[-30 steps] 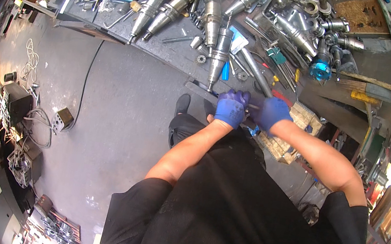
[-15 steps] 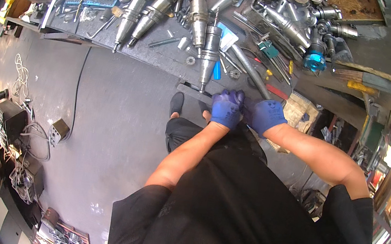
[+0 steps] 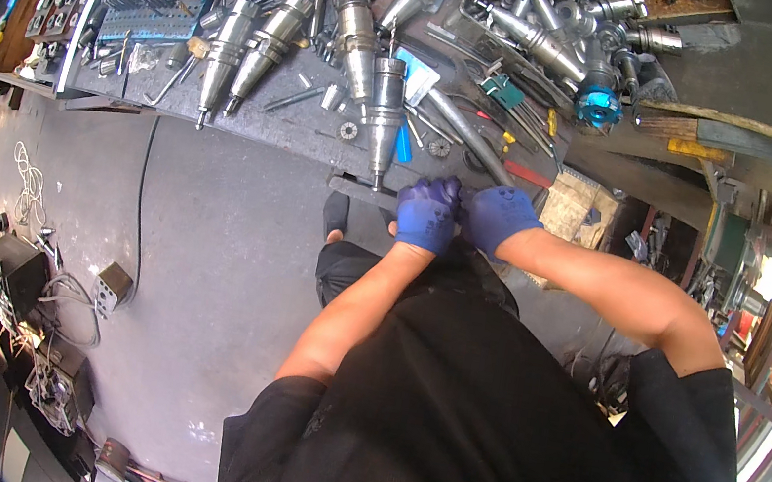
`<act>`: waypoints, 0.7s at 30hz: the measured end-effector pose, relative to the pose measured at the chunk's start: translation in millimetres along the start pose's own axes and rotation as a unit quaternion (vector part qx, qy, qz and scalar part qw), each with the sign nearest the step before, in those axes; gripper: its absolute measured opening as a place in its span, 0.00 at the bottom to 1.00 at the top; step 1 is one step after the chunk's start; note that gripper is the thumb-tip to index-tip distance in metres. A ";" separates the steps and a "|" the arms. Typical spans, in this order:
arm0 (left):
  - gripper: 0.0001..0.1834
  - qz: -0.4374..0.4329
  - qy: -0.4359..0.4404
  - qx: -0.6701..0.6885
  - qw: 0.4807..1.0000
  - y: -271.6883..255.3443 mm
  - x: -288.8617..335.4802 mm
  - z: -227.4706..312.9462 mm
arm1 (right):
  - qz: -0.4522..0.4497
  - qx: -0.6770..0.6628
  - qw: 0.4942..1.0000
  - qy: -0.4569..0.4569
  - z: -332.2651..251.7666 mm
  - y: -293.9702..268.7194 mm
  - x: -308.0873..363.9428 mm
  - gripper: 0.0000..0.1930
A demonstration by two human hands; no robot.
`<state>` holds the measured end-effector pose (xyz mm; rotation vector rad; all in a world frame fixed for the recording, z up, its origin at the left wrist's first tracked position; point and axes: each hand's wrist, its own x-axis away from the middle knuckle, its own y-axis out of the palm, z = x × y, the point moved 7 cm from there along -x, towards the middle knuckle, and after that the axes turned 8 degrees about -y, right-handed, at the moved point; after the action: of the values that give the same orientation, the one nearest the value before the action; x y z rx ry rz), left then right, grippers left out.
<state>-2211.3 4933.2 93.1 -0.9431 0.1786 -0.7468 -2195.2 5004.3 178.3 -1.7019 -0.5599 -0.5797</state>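
Note:
My left hand (image 3: 426,214), in a blue-purple glove, is closed at the front edge of the workbench. Right beside it, my right hand (image 3: 501,220) in a matching glove is closed too. The fingers hide whatever is between them. A flat dark metal bar (image 3: 361,189) sticks out left of my left hand at the bench edge. Just above the bar's end, a steel tool holder (image 3: 383,121) with a drill bit lies pointing toward me. A long grey metal pipe (image 3: 470,136) slants across the bench, its near end by my right hand.
More tool holders (image 3: 227,58) and loose cutters cover the bench (image 3: 292,132). A metal tray (image 3: 534,49) of holders and a blue milling cutter (image 3: 597,108) lie at far right. Brown cardboard (image 3: 577,215) is right of my hands. A cable (image 3: 143,195) runs down the grey floor (image 3: 186,311).
The whole view has shifted a little, so the bench things appear lower and further left. Both hands stay closed together at the bench edge, with little visible movement of their own.

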 end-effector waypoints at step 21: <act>0.20 -0.011 0.040 0.056 0.998 -25.1 4.6 5.0 | 0.112 -0.096 0.989 0.029 10.3 -7.9 14.9 0.18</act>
<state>-2218.2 4924.4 116.6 -0.8105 0.1957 -0.8076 -2188.1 5016.7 191.9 -1.8932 -0.2728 -0.5316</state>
